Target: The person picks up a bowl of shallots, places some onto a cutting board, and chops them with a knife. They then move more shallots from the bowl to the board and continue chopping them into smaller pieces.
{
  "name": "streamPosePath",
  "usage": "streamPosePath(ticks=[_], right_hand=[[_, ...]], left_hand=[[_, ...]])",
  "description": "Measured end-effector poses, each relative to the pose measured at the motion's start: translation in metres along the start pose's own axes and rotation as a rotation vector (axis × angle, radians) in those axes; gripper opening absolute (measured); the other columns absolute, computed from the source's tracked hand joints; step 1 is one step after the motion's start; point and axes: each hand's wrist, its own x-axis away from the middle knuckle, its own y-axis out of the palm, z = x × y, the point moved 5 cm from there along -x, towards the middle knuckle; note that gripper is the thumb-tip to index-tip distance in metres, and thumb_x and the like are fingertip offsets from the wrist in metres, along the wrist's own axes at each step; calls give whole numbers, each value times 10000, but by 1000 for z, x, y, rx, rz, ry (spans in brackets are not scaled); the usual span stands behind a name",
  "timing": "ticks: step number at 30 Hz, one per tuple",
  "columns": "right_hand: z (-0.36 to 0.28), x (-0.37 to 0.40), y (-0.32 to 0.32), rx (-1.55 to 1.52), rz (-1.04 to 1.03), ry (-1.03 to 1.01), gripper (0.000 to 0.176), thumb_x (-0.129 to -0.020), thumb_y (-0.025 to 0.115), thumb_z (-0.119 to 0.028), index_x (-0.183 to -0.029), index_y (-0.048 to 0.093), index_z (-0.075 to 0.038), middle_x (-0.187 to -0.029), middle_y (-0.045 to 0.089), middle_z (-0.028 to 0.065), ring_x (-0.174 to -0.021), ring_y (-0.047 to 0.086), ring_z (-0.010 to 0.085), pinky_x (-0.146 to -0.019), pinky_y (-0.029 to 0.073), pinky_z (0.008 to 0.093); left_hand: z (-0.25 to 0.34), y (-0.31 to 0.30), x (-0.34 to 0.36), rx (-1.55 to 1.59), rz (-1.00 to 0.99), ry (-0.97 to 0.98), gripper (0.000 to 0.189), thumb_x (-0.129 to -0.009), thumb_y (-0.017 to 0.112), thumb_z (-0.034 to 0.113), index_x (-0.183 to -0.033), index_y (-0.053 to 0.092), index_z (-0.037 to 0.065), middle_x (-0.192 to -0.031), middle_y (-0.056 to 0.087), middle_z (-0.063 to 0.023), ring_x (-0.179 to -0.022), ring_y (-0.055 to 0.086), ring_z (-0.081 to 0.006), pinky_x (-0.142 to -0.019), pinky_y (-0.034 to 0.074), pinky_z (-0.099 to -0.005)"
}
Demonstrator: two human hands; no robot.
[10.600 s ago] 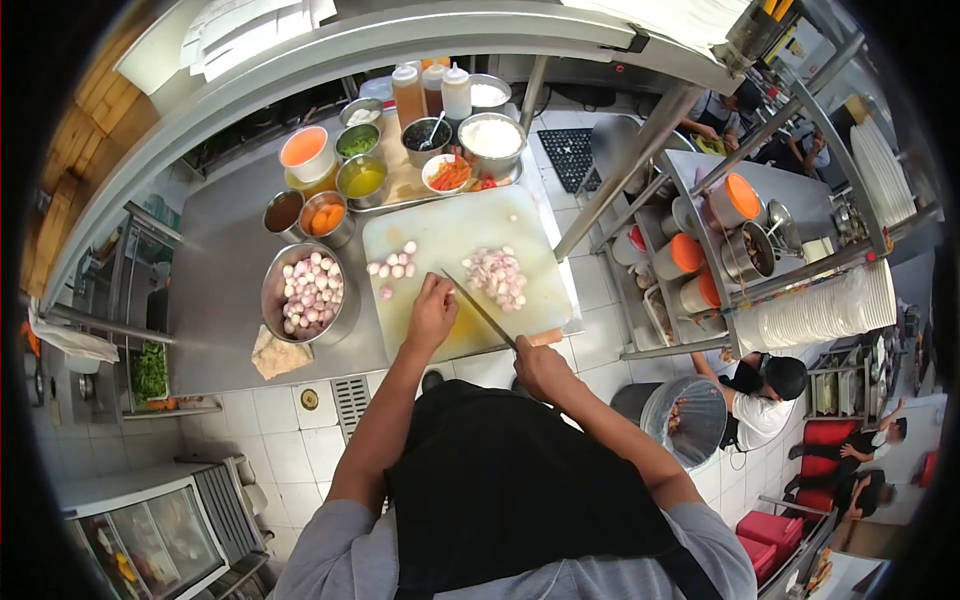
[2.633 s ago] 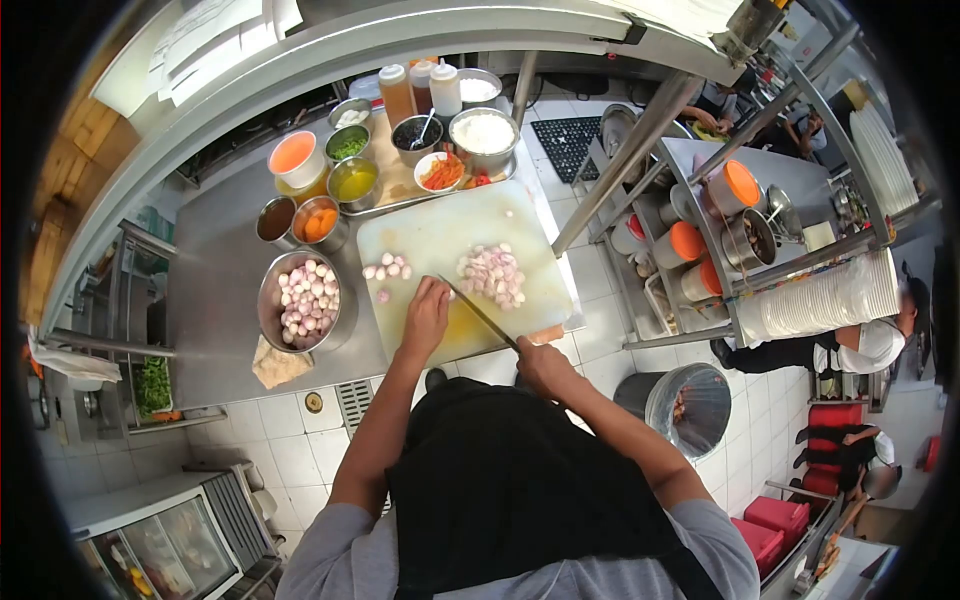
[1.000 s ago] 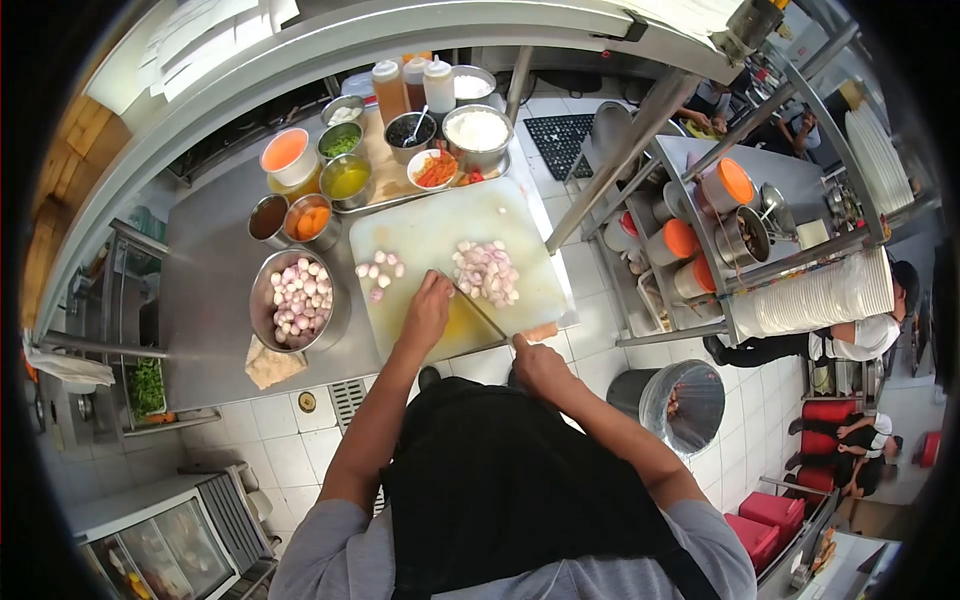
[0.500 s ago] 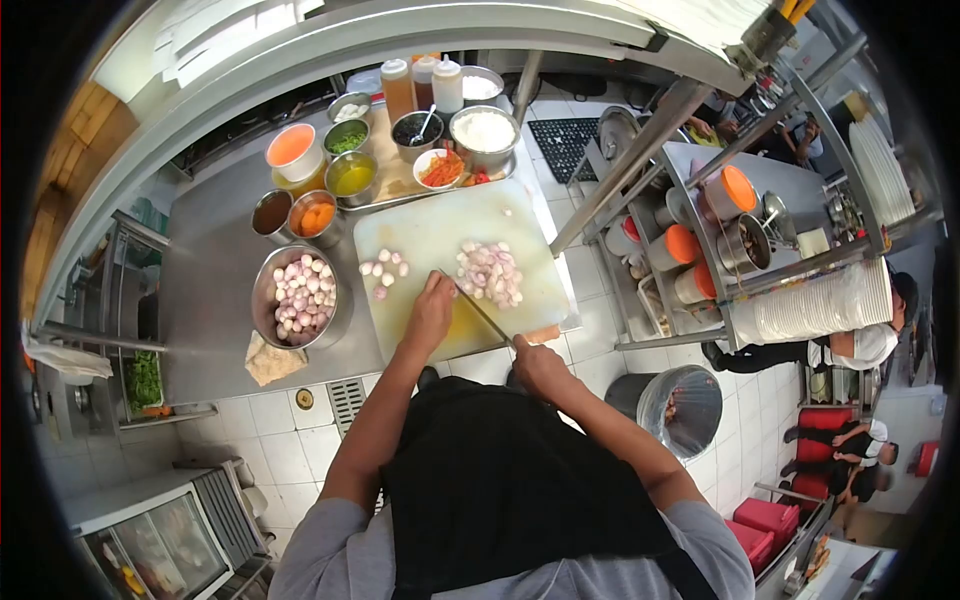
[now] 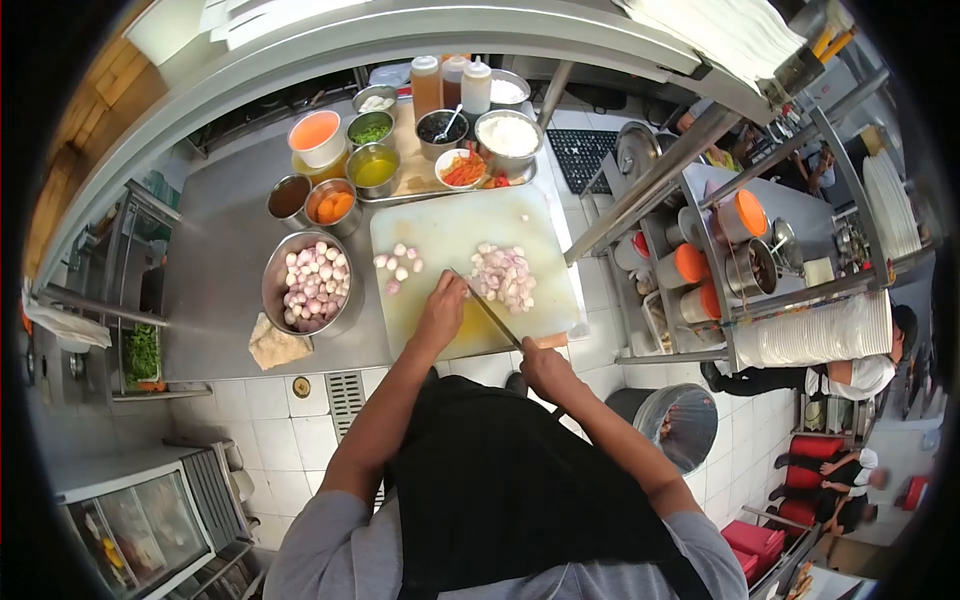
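My right hand is wrapped round the handle of a kitchen knife, whose blade slants up and left over the cutting board. Close to the blade's tip, the fingers of my left hand are pinched together; what they hold, if anything, is too small to make out. Just right of the blade lies a pile of cut shallots. Several peeled shallots sit at the board's left side. A metal bowl full of peeled shallots stands left of the board.
Behind the board are squeeze bottles, a bowl of white contents and other containers. A folded cloth lies at the table's front edge. At right stand a metal post, a shelf rack and a lined bin. Other people are farther right.
The camera view has shifted slightly, so the table's contents appear farther right. Both hands stay at the knife and board, with the blade still beside the cut shallots.
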Motion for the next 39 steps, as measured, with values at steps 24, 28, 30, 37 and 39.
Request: streamPosePath(ticks=[24, 28, 30, 37, 39], right_hand=[[-2, 3, -9, 66, 14, -36, 209, -947, 539, -135, -1061, 460, 22, -717, 631, 315, -712, 646, 512, -617, 513, 603], [2, 2, 0, 57, -34, 18, 207, -945, 536, -128, -1053, 458, 31, -708, 628, 318, -706, 645, 511, -617, 515, 601], [3, -1, 1, 73, -43, 13, 206, -922, 508, -121, -1074, 470, 12, -749, 654, 313, -718, 669, 491, -629, 534, 588], [0, 3, -1, 76, -53, 29, 212, -926, 506, -128, -1086, 467, 7, -764, 655, 323, -738, 666, 503, -657, 532, 597], [-8, 3, -9, 82, -43, 19, 221, -925, 512, -138, -1085, 466, 9, -767, 654, 326, -735, 665, 506, -656, 531, 601]], left_hand=[[-12, 4, 9, 43, 100, -72, 29, -932, 564, -2, -945, 576, -26, -892, 610, -208, -856, 609, -417, -755, 486, -474], [-10, 4, 7, 28, 61, -52, 47, -947, 543, 7, -966, 572, -25, -887, 585, -218, -851, 590, -436, -748, 476, -493], [-10, 4, 5, 26, 57, -54, 53, -951, 535, 9, -974, 570, -25, -889, 577, -221, -848, 583, -442, -746, 474, -496], [-10, 4, 7, 43, 35, -32, 81, -981, 493, 33, -1007, 552, -16, -939, 573, -235, -878, 578, -475, -746, 471, -521], [-14, 1, 6, 28, 35, -21, 94, -1001, 471, 54, -1020, 542, -6, -962, 579, -237, -887, 580, -486, -745, 471, -538]])
